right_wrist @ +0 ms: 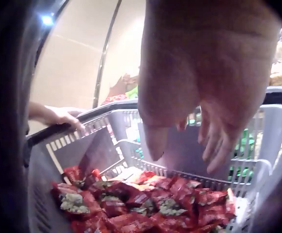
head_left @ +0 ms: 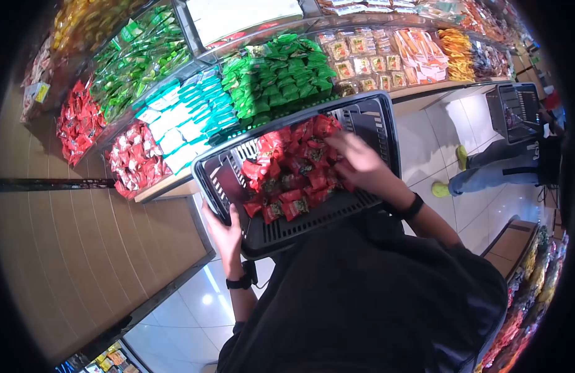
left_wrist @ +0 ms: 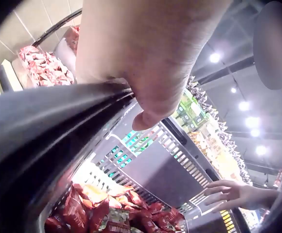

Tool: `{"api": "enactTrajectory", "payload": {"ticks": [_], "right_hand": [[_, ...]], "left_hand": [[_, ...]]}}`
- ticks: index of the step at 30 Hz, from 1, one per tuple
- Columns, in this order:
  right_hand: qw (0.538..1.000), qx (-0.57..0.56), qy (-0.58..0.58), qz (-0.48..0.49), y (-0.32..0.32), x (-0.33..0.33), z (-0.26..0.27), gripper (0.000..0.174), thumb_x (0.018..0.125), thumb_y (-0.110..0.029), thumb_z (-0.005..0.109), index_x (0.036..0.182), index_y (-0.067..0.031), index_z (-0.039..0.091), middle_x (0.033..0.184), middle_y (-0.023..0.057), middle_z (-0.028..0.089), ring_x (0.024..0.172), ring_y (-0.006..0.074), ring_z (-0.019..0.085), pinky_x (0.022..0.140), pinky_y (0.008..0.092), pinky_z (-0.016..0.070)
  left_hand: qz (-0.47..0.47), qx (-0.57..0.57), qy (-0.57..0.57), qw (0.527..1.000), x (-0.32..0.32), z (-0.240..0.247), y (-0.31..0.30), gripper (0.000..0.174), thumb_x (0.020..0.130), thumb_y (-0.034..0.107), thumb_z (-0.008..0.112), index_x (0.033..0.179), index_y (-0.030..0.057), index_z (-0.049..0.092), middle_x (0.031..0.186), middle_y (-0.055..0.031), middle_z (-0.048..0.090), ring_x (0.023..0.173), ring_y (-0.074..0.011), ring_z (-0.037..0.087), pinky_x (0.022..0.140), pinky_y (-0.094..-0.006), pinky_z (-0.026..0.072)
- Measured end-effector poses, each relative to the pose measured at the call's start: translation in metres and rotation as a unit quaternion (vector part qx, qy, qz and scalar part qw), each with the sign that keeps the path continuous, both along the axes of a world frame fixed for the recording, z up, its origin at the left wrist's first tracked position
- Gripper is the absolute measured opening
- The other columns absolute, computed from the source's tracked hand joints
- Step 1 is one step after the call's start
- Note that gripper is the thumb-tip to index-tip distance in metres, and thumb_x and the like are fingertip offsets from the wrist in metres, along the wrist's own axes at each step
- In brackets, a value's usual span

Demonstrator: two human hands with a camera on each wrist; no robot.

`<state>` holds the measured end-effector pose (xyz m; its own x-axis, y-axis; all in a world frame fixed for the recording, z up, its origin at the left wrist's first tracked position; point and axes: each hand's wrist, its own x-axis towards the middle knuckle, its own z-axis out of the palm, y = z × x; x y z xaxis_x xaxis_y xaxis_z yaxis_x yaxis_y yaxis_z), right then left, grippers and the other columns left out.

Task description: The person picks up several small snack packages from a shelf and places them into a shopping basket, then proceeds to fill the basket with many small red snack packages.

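A dark grey plastic shopping basket point(head_left: 387, 124) with slotted sides is held at waist height, tilted in the head view. Many small red snack packets point(head_left: 294, 208) lie in a heap inside it. My left hand point(head_left: 223, 235) grips the basket's rim at its left end, thumb over the inner side. Above the heap's right part hovers my right hand point(head_left: 362, 163), fingers extended and slightly spread. The right wrist view shows that right hand point(right_wrist: 204, 116) pointing down over the red packets point(right_wrist: 145, 204), with nothing between its fingers.
Beyond the basket, sloped shelves hold green packets point(head_left: 281, 78), teal-and-white packets point(head_left: 194, 105), red-and-white packets point(head_left: 135, 158) and clear-wrapped snacks point(head_left: 362, 62). A wooden panel point(head_left: 101, 248) stands at left. At right, a person in jeans point(head_left: 499, 171) stands near another basket point(head_left: 517, 112).
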<state>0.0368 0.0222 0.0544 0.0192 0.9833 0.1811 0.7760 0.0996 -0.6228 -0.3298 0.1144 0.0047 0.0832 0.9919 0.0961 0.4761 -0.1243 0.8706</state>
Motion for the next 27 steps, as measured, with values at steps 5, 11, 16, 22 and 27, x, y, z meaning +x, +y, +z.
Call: {"api": "enactTrajectory", "payload": {"ticks": [5, 11, 16, 22, 27], "right_hand": [[0.943, 0.14, -0.086, -0.29, -0.031, 0.047, 0.016, 0.073, 0.084, -0.007, 0.079, 0.148, -0.0021, 0.045, 0.138, 0.0251, 0.054, 0.129, 0.0421, 0.053, 0.112, 0.0471, 0.0418], [0.922, -0.048, 0.114, -0.368, -0.046, 0.057, -0.037, 0.052, 0.101, -0.023, 0.067, 0.142, -0.0009, 0.045, 0.105, 0.0262, 0.071, 0.098, 0.0418, 0.071, 0.084, 0.0462, 0.0545], [0.914, -0.022, 0.069, -0.399, -0.045, 0.056, -0.048, 0.031, 0.103, -0.019, 0.061, 0.126, 0.0012, 0.056, 0.094, 0.0234, 0.069, 0.086, 0.0399, 0.071, 0.074, 0.0434, 0.0529], [0.893, -0.072, 0.087, -0.436, -0.054, 0.054, -0.056, 0.021, 0.103, -0.009, 0.059, 0.119, 0.0036, 0.055, 0.089, 0.0152, 0.066, 0.079, 0.0235, 0.068, 0.072, 0.0365, 0.0521], [0.901, -0.031, 0.035, -0.431, -0.066, 0.056, -0.076, 0.021, 0.104, -0.01, 0.059, 0.119, 0.0032, 0.055, 0.09, 0.0128, 0.069, 0.081, 0.0199, 0.069, 0.074, 0.033, 0.0533]], "left_hand": [[0.02, -0.032, -0.021, 0.999, -0.003, 0.005, 0.0, 0.069, 0.095, 0.013, 0.073, 0.153, -0.0006, 0.038, 0.129, -0.0236, 0.062, 0.11, -0.028, 0.065, 0.1, -0.0402, 0.051], [0.109, -0.02, 0.141, 0.984, -0.012, -0.038, 0.001, 0.042, 0.099, 0.02, 0.069, 0.131, -0.0037, 0.054, 0.095, -0.0192, 0.067, 0.083, -0.0272, 0.063, 0.079, -0.0416, 0.0521], [0.09, -0.072, 0.158, 0.981, -0.003, -0.013, 0.001, 0.036, 0.097, 0.015, 0.067, 0.127, -0.0038, 0.06, 0.105, -0.0207, 0.07, 0.095, -0.0356, 0.068, 0.088, -0.0463, 0.051], [0.112, -0.062, 0.219, 0.967, -0.011, -0.024, -0.012, 0.031, 0.092, 0.014, 0.069, 0.118, -0.0031, 0.067, 0.103, -0.0183, 0.071, 0.094, -0.0372, 0.067, 0.089, -0.0474, 0.0464], [0.11, -0.069, 0.232, 0.964, -0.02, -0.031, -0.019, 0.028, 0.091, 0.012, 0.07, 0.114, -0.0035, 0.068, 0.099, -0.0171, 0.071, 0.091, -0.0367, 0.067, 0.087, -0.0467, 0.0464]]}}
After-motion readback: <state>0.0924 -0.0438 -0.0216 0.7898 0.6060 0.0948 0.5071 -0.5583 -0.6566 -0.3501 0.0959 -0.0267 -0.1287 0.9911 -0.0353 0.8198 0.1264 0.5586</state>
